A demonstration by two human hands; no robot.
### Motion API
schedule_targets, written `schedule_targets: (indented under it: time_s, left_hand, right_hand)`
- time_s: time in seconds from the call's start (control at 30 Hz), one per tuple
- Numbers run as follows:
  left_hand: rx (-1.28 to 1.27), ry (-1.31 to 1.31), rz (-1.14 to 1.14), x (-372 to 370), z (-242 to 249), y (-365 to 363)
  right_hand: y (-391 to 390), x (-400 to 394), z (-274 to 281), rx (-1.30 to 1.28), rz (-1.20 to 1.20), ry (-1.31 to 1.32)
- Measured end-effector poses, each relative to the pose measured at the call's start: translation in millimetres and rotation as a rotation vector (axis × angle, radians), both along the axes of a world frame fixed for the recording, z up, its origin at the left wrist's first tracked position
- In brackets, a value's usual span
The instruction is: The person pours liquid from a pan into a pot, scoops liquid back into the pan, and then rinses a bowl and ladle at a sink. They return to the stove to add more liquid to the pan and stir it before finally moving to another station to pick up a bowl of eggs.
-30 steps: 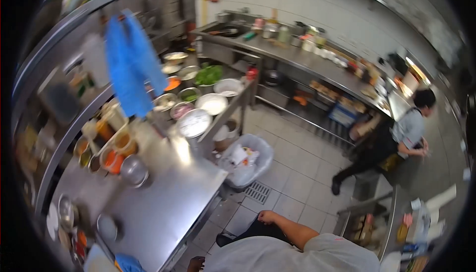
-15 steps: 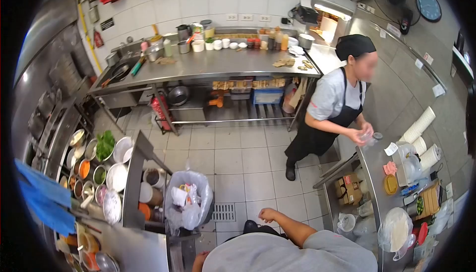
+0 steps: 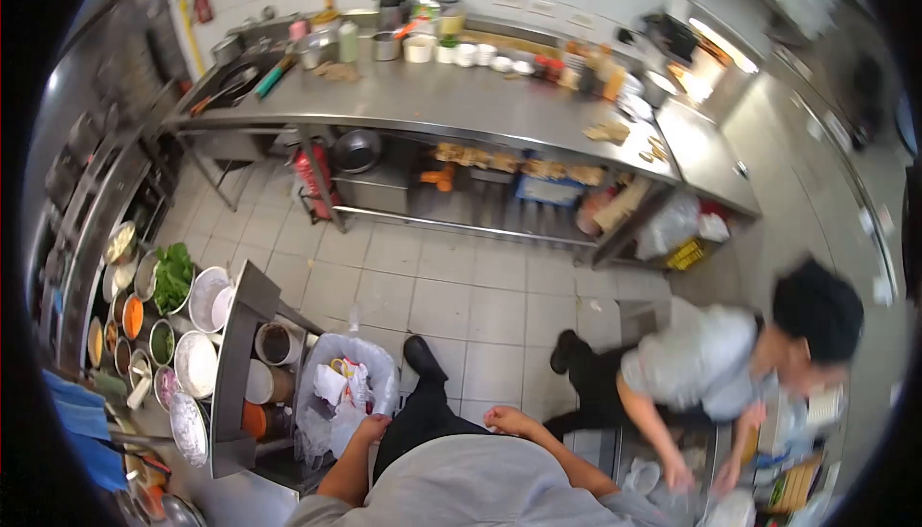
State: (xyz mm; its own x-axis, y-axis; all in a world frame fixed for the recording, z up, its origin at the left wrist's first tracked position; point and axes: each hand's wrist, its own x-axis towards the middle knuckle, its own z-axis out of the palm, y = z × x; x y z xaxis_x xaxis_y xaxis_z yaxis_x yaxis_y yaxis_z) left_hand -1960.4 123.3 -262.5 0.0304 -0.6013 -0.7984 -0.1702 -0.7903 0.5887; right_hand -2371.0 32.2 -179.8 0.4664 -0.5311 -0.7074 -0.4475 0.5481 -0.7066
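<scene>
My left hand hangs at my left side, fingers curled in, close to the right edge of a bin lined with a clear plastic bag. Crumpled white waste lies inside the bin. In front of my right hip is my right hand, loosely curled, with nothing seen in it. Neither hand appears to touch an object. My black shoe is forward on the tiled floor.
A co-worker in a black cap bends over the counter at the right, hands low. Ahead stands a steel table with containers along its back. At left, a prep station holds tubs of ingredients, including leafy greens.
My view has shifted forward, and one foot has stepped out ahead. My left hand has come more into sight beside the bin. The co-worker has bent down, moving lower and right in view.
</scene>
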Motion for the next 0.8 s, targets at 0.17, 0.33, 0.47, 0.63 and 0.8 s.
schedule_targets:
  time_s: [0.17, 0.33, 0.47, 0.63, 0.8]
  left_hand:
    - [-0.023, -0.077, -0.141, 42.8, -30.2, -114.1]
    - [-0.059, -0.109, -0.075, 72.6, 18.8, -256.6]
    - [-0.097, 0.244, 0.199, 117.4, 15.5, -365.5]
    - [-0.176, 0.282, 0.524, 174.8, 102.0, -471.0]
    - [-0.208, 0.295, 0.721, 237.7, 92.1, -498.1]
  right_hand:
    - [-136.2, 11.3, -2.8, -0.169, 0.106, 0.091]
    - [-296.0, 28.6, 35.2, 0.023, 0.078, 0.445]
    - [-392.4, 88.1, 36.3, -0.054, -0.155, 0.301]
    - [-505.9, 234.7, 78.8, -0.055, 0.209, 0.273]
    - [-608.4, 385.0, 92.7, -0.088, 0.497, 0.233]
